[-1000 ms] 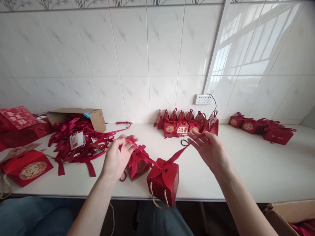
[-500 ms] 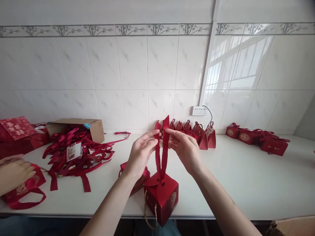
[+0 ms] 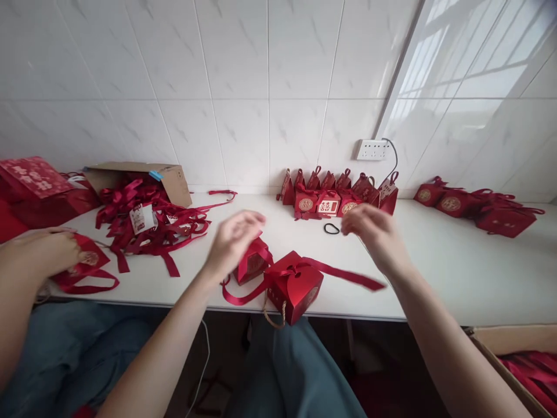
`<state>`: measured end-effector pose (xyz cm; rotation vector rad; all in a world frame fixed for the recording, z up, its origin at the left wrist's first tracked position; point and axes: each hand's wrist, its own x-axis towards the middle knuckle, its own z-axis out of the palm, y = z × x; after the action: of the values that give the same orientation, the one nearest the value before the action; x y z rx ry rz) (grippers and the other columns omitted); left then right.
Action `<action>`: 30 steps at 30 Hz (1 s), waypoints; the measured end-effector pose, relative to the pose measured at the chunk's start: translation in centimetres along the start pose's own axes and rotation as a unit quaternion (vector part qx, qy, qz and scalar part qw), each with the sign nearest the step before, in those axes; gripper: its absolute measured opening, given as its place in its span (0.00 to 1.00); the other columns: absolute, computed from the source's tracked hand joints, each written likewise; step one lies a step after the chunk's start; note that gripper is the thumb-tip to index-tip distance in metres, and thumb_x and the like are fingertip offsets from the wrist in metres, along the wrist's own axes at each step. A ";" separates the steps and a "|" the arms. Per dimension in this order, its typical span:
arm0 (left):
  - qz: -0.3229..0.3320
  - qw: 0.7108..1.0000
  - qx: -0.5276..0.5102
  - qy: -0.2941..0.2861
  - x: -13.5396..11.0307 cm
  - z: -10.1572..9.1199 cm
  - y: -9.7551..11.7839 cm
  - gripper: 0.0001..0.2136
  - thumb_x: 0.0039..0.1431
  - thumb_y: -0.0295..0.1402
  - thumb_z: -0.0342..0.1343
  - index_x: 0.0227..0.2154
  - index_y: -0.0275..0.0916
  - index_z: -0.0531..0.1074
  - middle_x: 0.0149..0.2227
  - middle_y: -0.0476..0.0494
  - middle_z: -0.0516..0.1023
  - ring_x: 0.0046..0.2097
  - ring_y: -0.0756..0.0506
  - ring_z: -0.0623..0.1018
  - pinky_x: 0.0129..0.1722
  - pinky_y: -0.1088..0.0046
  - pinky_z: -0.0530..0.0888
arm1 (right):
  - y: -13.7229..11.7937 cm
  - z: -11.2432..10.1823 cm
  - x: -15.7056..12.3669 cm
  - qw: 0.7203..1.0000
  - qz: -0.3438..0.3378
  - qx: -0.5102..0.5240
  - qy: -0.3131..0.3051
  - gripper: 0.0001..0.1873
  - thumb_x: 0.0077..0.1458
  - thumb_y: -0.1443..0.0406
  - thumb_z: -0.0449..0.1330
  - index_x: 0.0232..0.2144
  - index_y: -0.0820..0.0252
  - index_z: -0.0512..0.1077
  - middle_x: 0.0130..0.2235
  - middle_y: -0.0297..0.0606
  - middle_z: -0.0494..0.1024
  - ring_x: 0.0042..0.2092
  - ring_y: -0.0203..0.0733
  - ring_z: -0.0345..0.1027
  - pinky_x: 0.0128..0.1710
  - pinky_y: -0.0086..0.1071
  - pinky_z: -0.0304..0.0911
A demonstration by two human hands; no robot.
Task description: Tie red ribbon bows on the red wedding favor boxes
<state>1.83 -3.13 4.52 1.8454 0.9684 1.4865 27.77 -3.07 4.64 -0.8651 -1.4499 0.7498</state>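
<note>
A red gift box (image 3: 292, 296) with a twisted gold cord handle sits at the counter's front edge. Its red ribbon (image 3: 343, 274) is knotted over the top flaps, one end stretching right and the other curling left. My left hand (image 3: 237, 238) is raised above a second red box (image 3: 252, 261), apart from the ribbon, fingers loosely bent and holding nothing visible. On the other side, my right hand (image 3: 374, 232) hovers above the ribbon's right end. Its bent fingers are blurred, and a thin pale line trails below them.
Small red boxes (image 3: 328, 204) line the wall beside a black loop (image 3: 331, 229). More red boxes (image 3: 505, 217) stand right. A cardboard box (image 3: 176, 183) spills red ribbons (image 3: 143, 232) at left, near another person's hand (image 3: 47, 252). An open carton (image 3: 513, 332) is at lower right.
Both hands have let go of the upright ribbon ends and moved apart. The ribbon is now knotted flat on the box, its ends out sideways. The view has tilted down.
</note>
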 end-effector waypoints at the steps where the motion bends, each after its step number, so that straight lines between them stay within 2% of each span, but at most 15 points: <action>1: 0.001 0.995 0.072 -0.070 -0.5 0.9 -0.3 0.07 0.54 0.35 0.53 0.25 0.39 0.69 0.37 0.45 0.75 0.42 0.45 0.75 0.42 0.68 0.70 | 0.4 0.7 -0.8 0.997 0.006 -0.056 -0.051 0.07 0.51 0.64 0.60 0.23 0.58 0.71 0.26 0.34 0.72 0.28 0.37 0.65 0.31 0.32 0.61; 3: 0.018 0.968 0.184 -0.171 -1.5 2.7 -0.9 0.06 0.55 0.35 0.53 0.28 0.39 0.70 0.39 0.45 0.74 0.44 0.44 0.74 0.46 0.65 0.69 | 1.1 2.3 -2.4 0.971 0.002 -0.180 -0.158 0.04 0.52 0.67 0.60 0.26 0.59 0.73 0.30 0.37 0.73 0.31 0.38 0.66 0.33 0.32 0.62; 5: 0.031 0.948 0.240 -0.207 -2.3 3.8 -1.7 0.05 0.57 0.34 0.52 0.31 0.40 0.70 0.40 0.44 0.73 0.46 0.43 0.73 0.49 0.63 0.68 | 1.6 3.5 -3.7 0.934 -0.013 -0.279 -0.224 0.06 0.54 0.69 0.57 0.29 0.59 0.74 0.35 0.39 0.72 0.34 0.39 0.67 0.36 0.33 0.63; 10: 0.001 0.938 0.236 -0.253 -3.0 3.8 -3.3 0.10 0.61 0.28 0.44 0.36 0.41 0.71 0.43 0.45 0.72 0.51 0.45 0.69 0.51 0.66 0.68 | 2.7 4.8 -5.0 0.911 0.001 -0.342 -0.230 0.05 0.56 0.70 0.57 0.32 0.60 0.74 0.36 0.40 0.69 0.36 0.40 0.67 0.39 0.36 0.65; 14: -0.017 0.935 0.235 -0.267 -3.1 3.1 -3.3 0.07 0.59 0.28 0.48 0.34 0.42 0.72 0.43 0.47 0.72 0.51 0.44 0.68 0.51 0.66 0.67 | 2.9 5.4 -4.9 0.902 0.007 -0.363 -0.233 0.06 0.56 0.70 0.56 0.29 0.60 0.73 0.35 0.40 0.69 0.34 0.40 0.66 0.37 0.37 0.64; 19: -0.042 0.929 0.237 -0.282 -2.9 3.0 -3.0 0.03 0.58 0.31 0.52 0.30 0.42 0.70 0.41 0.48 0.70 0.50 0.44 0.68 0.49 0.65 0.68 | 2.8 5.5 -4.3 0.890 -0.005 -0.363 -0.276 0.08 0.57 0.71 0.54 0.26 0.60 0.69 0.33 0.38 0.68 0.33 0.39 0.65 0.36 0.37 0.64; 22: -0.040 0.936 0.232 -0.261 -3.1 3.4 -3.3 0.04 0.60 0.32 0.50 0.30 0.41 0.68 0.39 0.48 0.70 0.48 0.44 0.68 0.48 0.64 0.68 | 3.1 4.9 -3.8 0.901 -0.032 -0.322 -0.291 0.07 0.58 0.71 0.52 0.29 0.60 0.67 0.34 0.39 0.67 0.34 0.39 0.65 0.37 0.36 0.65; 26: -0.055 0.961 0.213 -0.170 -4.2 4.2 -3.7 0.05 0.61 0.30 0.47 0.29 0.40 0.65 0.37 0.46 0.70 0.45 0.45 0.70 0.47 0.65 0.68 | 3.6 4.2 -4.0 0.921 -0.043 -0.273 -0.274 0.06 0.59 0.71 0.51 0.30 0.59 0.65 0.37 0.39 0.67 0.37 0.39 0.65 0.39 0.35 0.65; 30: -0.047 0.969 0.222 -0.100 -5.5 5.1 -3.5 0.05 0.58 0.28 0.48 0.27 0.40 0.62 0.34 0.46 0.68 0.42 0.45 0.69 0.45 0.65 0.69 | 3.8 4.4 -4.7 0.927 -0.064 -0.266 -0.257 0.03 0.57 0.71 0.55 0.32 0.58 0.67 0.38 0.39 0.68 0.40 0.41 0.65 0.43 0.38 0.64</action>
<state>5.54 -5.60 -2.53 2.1708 1.3478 1.0578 23.67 -4.96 -1.32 -1.0083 -2.2224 0.5037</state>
